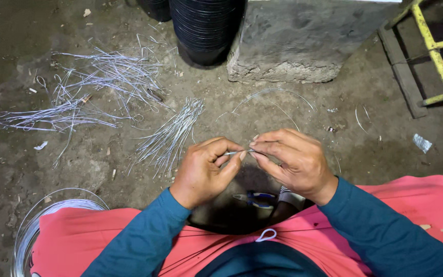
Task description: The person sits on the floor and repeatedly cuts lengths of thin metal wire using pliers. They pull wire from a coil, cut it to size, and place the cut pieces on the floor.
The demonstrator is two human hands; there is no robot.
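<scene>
The left hand pinches one end of a short wire piece between thumb and forefinger, the wire bridging the small gap to the right hand, whose fingertips close on its other end, while blue-handled pliers below lie partly hidden.

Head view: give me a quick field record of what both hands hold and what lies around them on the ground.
left hand: pinches one end of a short thin silver wire piece
right hand: pinches the other end of the same piece
pliers: blue-handled pliers on the ground below the hands, untouched
cut wire: bundle of straight silver wires left of the hands; looser scattered pile farther left
coil: grey wire coil at the person's left knee
behind: stacked black plastic pots, grey concrete block
</scene>
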